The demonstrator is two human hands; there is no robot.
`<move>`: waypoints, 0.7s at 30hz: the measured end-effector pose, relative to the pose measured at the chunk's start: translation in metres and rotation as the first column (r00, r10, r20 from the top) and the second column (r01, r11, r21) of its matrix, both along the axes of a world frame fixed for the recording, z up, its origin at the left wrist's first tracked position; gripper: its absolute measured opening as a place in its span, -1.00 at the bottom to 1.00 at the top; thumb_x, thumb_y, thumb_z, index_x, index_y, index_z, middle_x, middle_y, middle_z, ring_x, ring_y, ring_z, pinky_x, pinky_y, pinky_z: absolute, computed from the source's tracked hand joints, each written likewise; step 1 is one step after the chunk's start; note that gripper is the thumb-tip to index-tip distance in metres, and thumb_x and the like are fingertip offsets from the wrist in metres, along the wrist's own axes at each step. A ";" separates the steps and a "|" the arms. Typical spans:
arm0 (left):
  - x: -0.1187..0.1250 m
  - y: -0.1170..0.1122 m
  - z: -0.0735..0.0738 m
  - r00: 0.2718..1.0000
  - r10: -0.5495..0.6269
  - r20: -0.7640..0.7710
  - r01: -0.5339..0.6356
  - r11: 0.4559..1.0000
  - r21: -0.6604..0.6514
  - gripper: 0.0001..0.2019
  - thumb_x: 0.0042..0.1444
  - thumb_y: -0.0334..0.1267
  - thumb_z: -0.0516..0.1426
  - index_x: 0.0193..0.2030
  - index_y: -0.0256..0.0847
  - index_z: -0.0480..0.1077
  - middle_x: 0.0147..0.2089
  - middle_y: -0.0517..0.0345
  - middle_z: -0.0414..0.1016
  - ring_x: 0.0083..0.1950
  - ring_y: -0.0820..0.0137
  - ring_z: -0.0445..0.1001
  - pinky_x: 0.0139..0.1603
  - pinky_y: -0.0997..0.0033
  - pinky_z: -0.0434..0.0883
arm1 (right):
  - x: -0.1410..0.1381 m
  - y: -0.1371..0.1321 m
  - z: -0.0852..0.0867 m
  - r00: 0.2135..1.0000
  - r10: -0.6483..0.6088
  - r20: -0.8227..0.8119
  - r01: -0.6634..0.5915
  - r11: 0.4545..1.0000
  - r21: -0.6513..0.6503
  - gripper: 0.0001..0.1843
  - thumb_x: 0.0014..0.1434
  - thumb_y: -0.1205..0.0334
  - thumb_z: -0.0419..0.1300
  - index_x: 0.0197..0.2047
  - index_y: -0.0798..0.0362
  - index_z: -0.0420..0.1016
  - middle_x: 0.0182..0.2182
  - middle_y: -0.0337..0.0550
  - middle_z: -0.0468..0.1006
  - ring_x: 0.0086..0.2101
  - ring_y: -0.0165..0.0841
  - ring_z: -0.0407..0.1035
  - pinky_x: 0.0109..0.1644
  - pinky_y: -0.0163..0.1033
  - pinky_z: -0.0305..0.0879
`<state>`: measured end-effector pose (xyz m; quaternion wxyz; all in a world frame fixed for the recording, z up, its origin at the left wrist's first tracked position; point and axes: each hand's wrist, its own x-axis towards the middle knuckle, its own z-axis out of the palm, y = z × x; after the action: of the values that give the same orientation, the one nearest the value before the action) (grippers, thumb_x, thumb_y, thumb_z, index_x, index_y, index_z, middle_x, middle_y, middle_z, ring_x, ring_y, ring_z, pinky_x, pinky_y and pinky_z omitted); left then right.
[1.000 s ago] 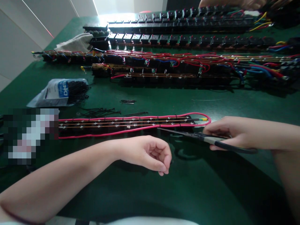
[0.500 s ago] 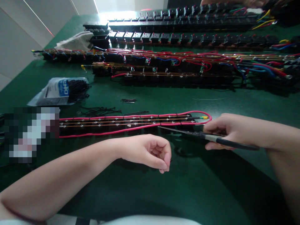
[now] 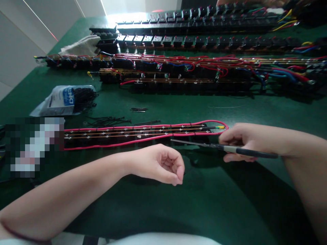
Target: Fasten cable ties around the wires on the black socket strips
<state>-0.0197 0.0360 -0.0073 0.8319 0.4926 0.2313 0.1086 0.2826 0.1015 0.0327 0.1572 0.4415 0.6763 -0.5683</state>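
Observation:
My right hand [image 3: 237,141] is wrapped round a pair of scissors [image 3: 196,143] with black handles, the thin blades pointing left. Their tip lies just in front of a long black strip of parts [image 3: 122,133] with brass-coloured rods along it. A red wire [image 3: 112,144] runs down both long sides of this strip and loops round its right end, near my right fingers. Black cable ties [image 3: 171,128] cross the wire at intervals. My left hand [image 3: 163,165] hovers in front of the strip, fingers curled and thumb pressed to the fingertips. Whatever they pinch, if anything, is hidden.
Loose black cable ties [image 3: 109,121] lie behind the strip, with a small bundle [image 3: 138,109] farther back. A plastic bag of cable ties [image 3: 63,100] is at the left. Several wired black assemblies [image 3: 178,63] and a white cloth [image 3: 80,46] fill the far side.
The scissors' tip has drawn slightly away from the red wire, and the handles have tilted up a little. My left hand has shifted slightly up and left, still curled.

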 end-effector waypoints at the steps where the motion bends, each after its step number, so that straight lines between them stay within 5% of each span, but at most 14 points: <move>1: 0.000 0.000 0.000 1.000 -0.008 -0.002 0.008 1.000 0.009 -0.87 0.10 -0.33 0.34 -0.26 -0.27 0.48 -0.25 0.14 0.57 -0.20 0.51 0.56 -0.06 0.47 0.50 | 0.001 0.000 0.000 1.000 0.008 -0.006 -0.008 1.000 -0.007 -0.62 0.04 -0.04 0.35 -0.57 0.01 0.37 -0.68 -0.27 0.34 -0.63 -0.40 0.25 -0.55 -0.24 0.11; 5: 0.000 -0.001 0.004 0.999 -0.054 -0.007 0.054 0.995 0.088 -0.89 0.11 -0.33 0.30 -0.25 -0.26 0.47 -0.23 0.13 0.56 -0.18 0.48 0.55 0.00 0.42 0.50 | 0.010 0.001 0.004 0.999 -0.017 -0.040 0.016 1.000 -0.022 -0.60 0.04 -0.08 0.36 -0.53 0.03 0.39 -0.65 -0.30 0.33 -0.62 -0.41 0.25 -0.54 -0.26 0.09; 8: 0.000 -0.004 0.018 0.998 -0.006 -0.061 0.028 0.934 0.357 -0.96 0.12 -0.39 0.24 -0.27 -0.24 0.47 -0.22 0.13 0.57 -0.17 0.47 0.54 0.00 0.46 0.50 | 0.020 0.005 0.006 0.962 -0.197 -0.187 0.221 0.968 0.120 -0.57 -0.02 -0.18 0.37 -0.46 0.03 0.45 -0.63 -0.29 0.37 -0.63 -0.41 0.23 -0.54 -0.25 0.11; 10: -0.002 -0.006 0.033 0.984 0.106 -0.140 0.005 0.778 0.628 -0.95 0.14 -0.40 0.22 -0.25 -0.21 0.48 -0.21 0.15 0.58 -0.18 0.47 0.53 -0.06 0.51 0.48 | 0.027 0.010 0.005 0.896 -0.325 -0.303 0.417 0.850 0.322 -0.51 -0.04 -0.26 0.37 -0.42 0.02 0.46 -0.64 -0.26 0.39 -0.61 -0.38 0.26 -0.52 -0.23 0.13; 12: -0.009 -0.002 0.048 0.935 0.255 -0.247 0.076 0.536 0.841 -0.91 0.20 -0.40 0.15 -0.22 -0.17 0.47 -0.18 0.17 0.58 -0.15 0.45 0.53 -0.04 0.50 0.46 | 0.033 0.014 0.001 0.846 -0.398 -0.355 0.532 0.675 0.512 -0.48 -0.08 -0.28 0.39 -0.38 0.03 0.49 -0.59 -0.23 0.43 -0.54 -0.33 0.32 -0.44 -0.20 0.20; 14: -0.022 0.009 0.059 0.833 0.459 -0.309 0.221 0.235 0.947 -0.81 0.27 -0.42 0.04 -0.18 -0.17 0.47 -0.15 0.11 0.58 -0.11 0.36 0.53 -0.02 0.40 0.46 | 0.038 0.018 -0.007 0.861 -0.394 -0.321 0.502 0.559 0.660 -0.45 -0.10 -0.29 0.41 -0.33 0.05 0.54 -0.50 -0.15 0.51 -0.44 -0.27 0.37 -0.35 -0.16 0.26; 16: -0.039 0.026 0.063 0.702 0.628 -0.336 0.412 0.027 0.911 -0.77 0.31 -0.40 -0.02 -0.19 -0.22 0.47 -0.15 0.02 0.57 -0.13 0.28 0.52 -0.03 0.28 0.46 | 0.041 0.022 -0.016 0.895 -0.375 -0.242 0.412 0.487 0.770 -0.40 -0.06 -0.32 0.38 -0.25 0.08 0.59 -0.43 -0.09 0.57 -0.39 -0.23 0.39 -0.29 -0.14 0.26; 18: -0.055 0.045 0.060 0.591 0.706 -0.389 0.579 -0.036 0.815 -0.76 0.26 -0.45 -0.03 -0.17 -0.26 0.47 -0.17 -0.03 0.55 -0.13 0.21 0.51 0.01 0.17 0.46 | 0.042 0.025 -0.025 0.918 -0.347 -0.189 0.348 0.481 0.805 -0.37 0.01 -0.34 0.32 -0.18 0.09 0.61 -0.39 -0.07 0.60 -0.38 -0.23 0.39 -0.28 -0.14 0.25; 21: -0.072 0.067 0.050 0.532 0.694 -0.485 0.676 -0.004 0.737 -0.73 0.22 -0.46 -0.04 -0.12 -0.26 0.47 -0.16 -0.06 0.55 -0.08 0.15 0.52 -0.01 0.15 0.47 | 0.042 0.029 -0.034 0.917 -0.346 -0.198 0.350 0.461 0.816 -0.35 0.03 -0.36 0.29 -0.17 0.10 0.62 -0.40 -0.08 0.59 -0.41 -0.26 0.37 -0.32 -0.16 0.23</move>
<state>-0.0917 0.1031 0.0429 -0.0341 0.8930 0.4486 -0.0114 0.3244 0.1302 -0.0009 -0.1935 0.5889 0.7599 -0.1956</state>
